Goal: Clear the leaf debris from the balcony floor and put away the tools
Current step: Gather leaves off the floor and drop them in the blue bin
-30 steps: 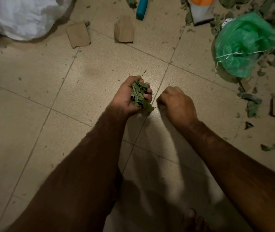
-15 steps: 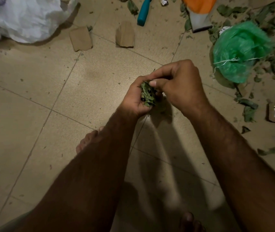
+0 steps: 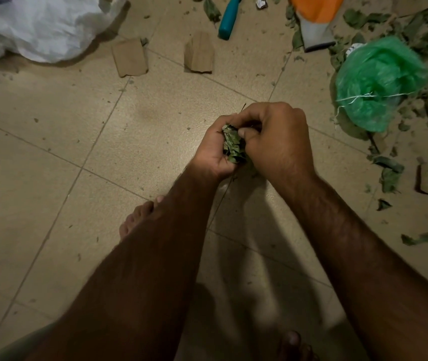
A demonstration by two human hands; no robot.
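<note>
Plenty of beige tiled floor [image 3: 51, 178] here, a white sack [image 3: 38, 27] crumpled far left and a green mesh bundle [image 3: 379, 82] far right among scattered leaves [image 3: 388, 162]. Mid-scene, the left hand [image 3: 211, 155] cups a leaf clump [image 3: 232, 148], fingers curled round it, and the right hand [image 3: 278, 142] pinches into that clump from the right.

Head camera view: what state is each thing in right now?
Left hand: curled round a handful of green leaf scraps.
Right hand: pinching that handful.
Green mesh bundle: bunched, lying on the tiled floor.
White plastic sack: crumpled on the floor.
Teal tool handle: lying flat.
Two brown cardboard pieces: lying flat, apart.
Loose green leaves: scattered on the right.
</note>
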